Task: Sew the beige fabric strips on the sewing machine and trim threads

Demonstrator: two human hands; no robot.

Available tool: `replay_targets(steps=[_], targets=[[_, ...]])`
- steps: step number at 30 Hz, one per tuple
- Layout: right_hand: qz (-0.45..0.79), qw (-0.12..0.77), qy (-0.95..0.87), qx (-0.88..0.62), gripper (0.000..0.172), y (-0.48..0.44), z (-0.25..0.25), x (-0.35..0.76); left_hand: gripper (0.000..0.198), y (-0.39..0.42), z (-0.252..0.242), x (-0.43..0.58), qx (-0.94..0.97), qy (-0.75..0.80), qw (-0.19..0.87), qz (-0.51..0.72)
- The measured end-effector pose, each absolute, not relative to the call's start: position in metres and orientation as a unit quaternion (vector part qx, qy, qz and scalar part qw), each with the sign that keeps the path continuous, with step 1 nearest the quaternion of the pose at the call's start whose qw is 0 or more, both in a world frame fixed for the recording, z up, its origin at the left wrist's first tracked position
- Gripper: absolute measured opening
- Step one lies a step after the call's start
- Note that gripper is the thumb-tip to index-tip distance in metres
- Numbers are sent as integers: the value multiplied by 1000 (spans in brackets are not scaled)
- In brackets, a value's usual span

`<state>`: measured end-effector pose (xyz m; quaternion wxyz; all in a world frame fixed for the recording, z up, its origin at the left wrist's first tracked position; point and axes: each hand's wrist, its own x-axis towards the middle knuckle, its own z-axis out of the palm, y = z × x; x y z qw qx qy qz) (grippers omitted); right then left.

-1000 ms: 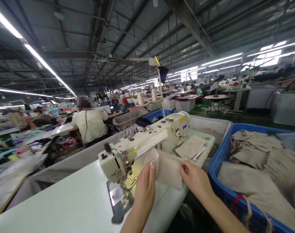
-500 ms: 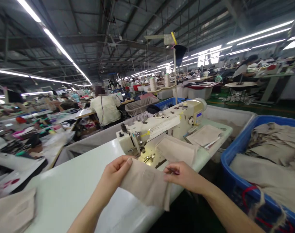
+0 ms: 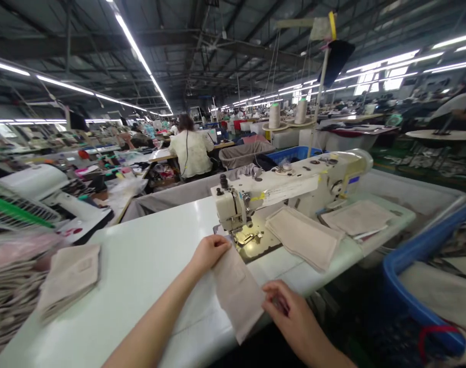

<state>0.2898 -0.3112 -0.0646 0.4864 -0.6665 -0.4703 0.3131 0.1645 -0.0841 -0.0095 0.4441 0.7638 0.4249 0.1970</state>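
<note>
A beige fabric piece (image 3: pixel 238 294) with a small stitched patch hangs tilted over the table's front edge. My left hand (image 3: pixel 212 254) is closed, pinching its top corner just in front of the sewing machine's needle area. At its right edge, my right hand (image 3: pixel 288 312) is curled, with thumb and fingertips on the cloth. Something small and dark shows inside the right palm, too unclear to name. Behind the piece stands the white sewing machine (image 3: pixel 286 189), its lit metal plate (image 3: pixel 256 243) showing. No cloth lies under the needle.
Stacked beige panels (image 3: pixel 304 235) lie right of the needle, with another stack (image 3: pixel 357 217) farther right. A folded beige pile (image 3: pixel 71 273) sits on the table's left. A blue bin (image 3: pixel 396 276) of cloth stands at right. Ahead, a person in a pale top (image 3: pixel 192 153) sits facing away.
My view has swung left, so the machine appears farther right. The fabric piece has turned to hang more steeply, and my right hand has dropped lower along its edge.
</note>
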Motion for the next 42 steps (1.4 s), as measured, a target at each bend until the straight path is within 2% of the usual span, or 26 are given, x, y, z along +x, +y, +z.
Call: replay_targets(steps=[4,8,11,19,30,42], targets=[[244,450,-585,-629,8,-317,-75,295,13,-81,-24,181,816,408,365,185],[175,442,-684,-553,22,-317,-79,306,12,-83,-21,183,844,405,313,162],[122,437,-728,-514,18,-313,-77,311,12,-82,-17,182,860,398,290,138],[61,323,-761,-559,25,-309,-72,312,14,-73,-20,188,867,425,231,120],[59,269,-757,-593,25,-303,-78,307,18,-67,-22,194,851,466,217,106],[63,262,-755,-598,23,-302,-71,306,17,-63,-26,194,854,462,214,106]])
